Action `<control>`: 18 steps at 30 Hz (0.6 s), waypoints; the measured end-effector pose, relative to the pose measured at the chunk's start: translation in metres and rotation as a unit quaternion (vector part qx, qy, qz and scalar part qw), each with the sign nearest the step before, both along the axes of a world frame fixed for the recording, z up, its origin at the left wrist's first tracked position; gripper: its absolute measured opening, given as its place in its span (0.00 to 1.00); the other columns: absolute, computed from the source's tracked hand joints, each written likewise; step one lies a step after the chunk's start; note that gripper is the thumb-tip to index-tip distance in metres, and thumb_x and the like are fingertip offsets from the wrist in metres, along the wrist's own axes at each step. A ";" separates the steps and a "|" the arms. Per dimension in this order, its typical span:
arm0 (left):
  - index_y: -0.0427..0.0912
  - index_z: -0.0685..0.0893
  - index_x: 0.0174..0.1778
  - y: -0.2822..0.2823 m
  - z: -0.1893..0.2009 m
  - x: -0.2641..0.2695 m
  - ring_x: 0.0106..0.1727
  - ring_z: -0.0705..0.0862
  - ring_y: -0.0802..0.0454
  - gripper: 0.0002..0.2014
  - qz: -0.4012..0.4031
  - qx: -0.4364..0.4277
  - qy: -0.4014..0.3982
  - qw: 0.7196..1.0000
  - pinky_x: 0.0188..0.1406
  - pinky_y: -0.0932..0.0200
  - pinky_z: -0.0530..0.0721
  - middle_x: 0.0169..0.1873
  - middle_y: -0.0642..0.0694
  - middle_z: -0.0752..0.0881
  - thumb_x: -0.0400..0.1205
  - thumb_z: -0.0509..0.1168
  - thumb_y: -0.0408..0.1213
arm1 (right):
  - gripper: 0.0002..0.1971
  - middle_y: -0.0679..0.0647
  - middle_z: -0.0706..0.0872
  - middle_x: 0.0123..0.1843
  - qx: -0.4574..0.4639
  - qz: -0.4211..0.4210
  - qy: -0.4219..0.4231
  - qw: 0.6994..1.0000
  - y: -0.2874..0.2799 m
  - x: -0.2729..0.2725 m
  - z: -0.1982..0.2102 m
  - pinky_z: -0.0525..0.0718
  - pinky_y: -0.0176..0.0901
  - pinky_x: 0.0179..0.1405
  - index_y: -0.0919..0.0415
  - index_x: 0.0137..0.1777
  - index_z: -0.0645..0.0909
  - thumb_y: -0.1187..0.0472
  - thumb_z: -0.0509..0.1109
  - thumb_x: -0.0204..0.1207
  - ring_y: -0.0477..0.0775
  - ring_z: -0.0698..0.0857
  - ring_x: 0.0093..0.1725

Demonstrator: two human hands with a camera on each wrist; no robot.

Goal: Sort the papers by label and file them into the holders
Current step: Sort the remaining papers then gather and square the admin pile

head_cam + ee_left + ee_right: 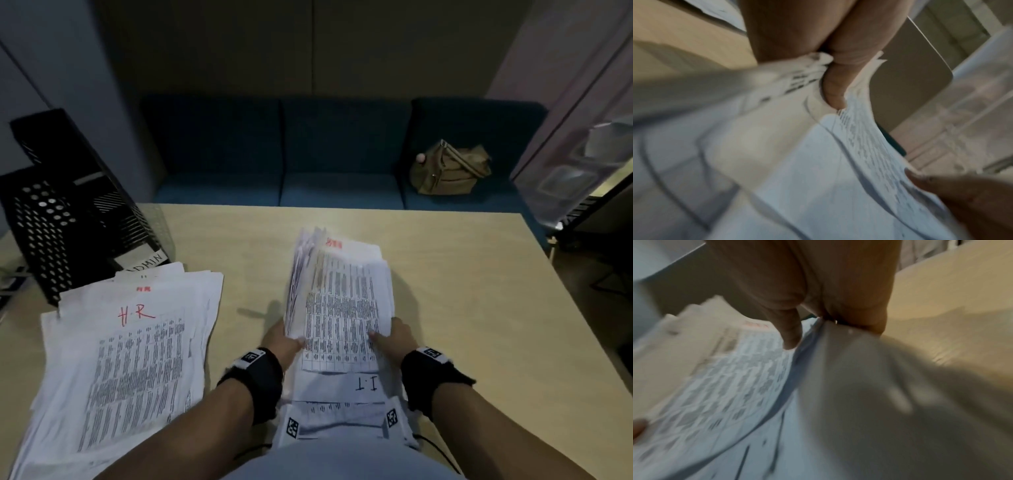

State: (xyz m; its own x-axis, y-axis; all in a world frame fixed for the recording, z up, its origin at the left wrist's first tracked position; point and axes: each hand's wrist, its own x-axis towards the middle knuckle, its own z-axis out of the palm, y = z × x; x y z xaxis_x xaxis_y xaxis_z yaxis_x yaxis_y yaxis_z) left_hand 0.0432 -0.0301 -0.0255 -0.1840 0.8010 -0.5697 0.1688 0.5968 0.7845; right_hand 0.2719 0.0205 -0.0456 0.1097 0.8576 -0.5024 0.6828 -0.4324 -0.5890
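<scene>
While both hands grip it from opposite sides, a sheaf of printed papers (342,301) is held up off the light wooden table (445,274), its far end raised and its loose sheets fanned apart along the left edge. The left hand (282,341) clamps the left edge, thumb on top and fingers curled beneath; in the left wrist view the thumb (835,91) presses into crumpled sheets. The right hand (399,337) pinches the right edge the same way, and the right wrist view shows its thumb (790,331) lying on the printed face. The top sheet carries a dense table of print with a red mark near its far end. Under the sheaf, close to the person's body, lies a sheet marked I.T (366,384). To the left, a spread pile of papers headed H.R (130,349) in red rests flat on the table, well apart from the held sheaf. Behind that pile stand black perforated file holders (61,212), one bearing an ADMIN label (146,263). Beyond the table, a khaki bag (448,169) sits on a blue sofa (308,154)
</scene>
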 end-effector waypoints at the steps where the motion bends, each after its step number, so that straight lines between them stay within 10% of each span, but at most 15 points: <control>1: 0.38 0.71 0.75 0.003 0.007 -0.002 0.72 0.76 0.43 0.25 0.013 0.023 -0.015 1.000 0.74 0.49 0.71 0.72 0.43 0.77 0.82 0.67 0.30 | 0.25 0.64 0.84 0.56 0.002 -0.042 0.064 0.997 0.003 0.005 0.005 0.84 0.48 0.49 0.67 0.60 0.75 0.54 0.79 0.69 0.62 0.84 0.54; 4: 0.43 0.79 0.56 0.012 0.040 -0.010 0.63 0.83 0.41 0.11 0.041 0.080 -0.096 0.991 0.66 0.49 0.78 0.55 0.44 0.86 0.82 0.66 0.26 | 0.42 0.58 0.88 0.56 0.000 -0.152 0.299 0.942 0.012 0.015 0.034 0.90 0.51 0.43 0.62 0.62 0.77 0.55 0.91 0.48 0.58 0.88 0.51; 7: 0.43 0.86 0.54 0.026 0.076 -0.019 0.62 0.86 0.37 0.13 0.005 0.161 -0.146 0.976 0.62 0.43 0.83 0.52 0.41 0.90 0.76 0.72 0.24 | 0.36 0.60 0.92 0.49 0.053 -0.110 0.418 0.900 0.020 0.006 0.081 0.89 0.46 0.40 0.63 0.45 0.89 0.53 0.92 0.32 0.58 0.91 0.47; 12: 0.45 0.85 0.60 0.042 0.138 -0.017 0.58 0.89 0.51 0.20 -0.005 0.294 -0.193 0.936 0.55 0.59 0.87 0.55 0.48 0.91 0.76 0.70 0.20 | 0.22 0.51 0.91 0.47 0.241 -0.063 0.449 0.858 0.031 -0.030 0.147 0.90 0.49 0.46 0.58 0.49 0.86 0.81 0.78 0.60 0.50 0.91 0.46; 18: 0.42 0.86 0.58 0.043 0.131 -0.035 0.56 0.89 0.44 0.22 0.028 0.301 -0.164 0.939 0.54 0.51 0.88 0.52 0.43 0.91 0.68 0.78 0.27 | 0.27 0.51 0.91 0.53 0.257 -0.067 0.446 0.855 0.025 -0.026 0.149 0.89 0.43 0.45 0.53 0.53 0.86 0.78 0.82 0.56 0.49 0.90 0.51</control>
State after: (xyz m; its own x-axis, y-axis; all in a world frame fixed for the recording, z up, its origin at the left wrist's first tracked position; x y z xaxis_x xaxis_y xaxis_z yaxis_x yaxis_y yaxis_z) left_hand 0.0080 0.0130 0.1050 -0.1297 0.9903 -0.0506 -0.1593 0.0296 0.9868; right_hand 0.2457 0.0458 0.1035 -0.0063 1.0000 0.0011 -0.1727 0.0000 -0.9850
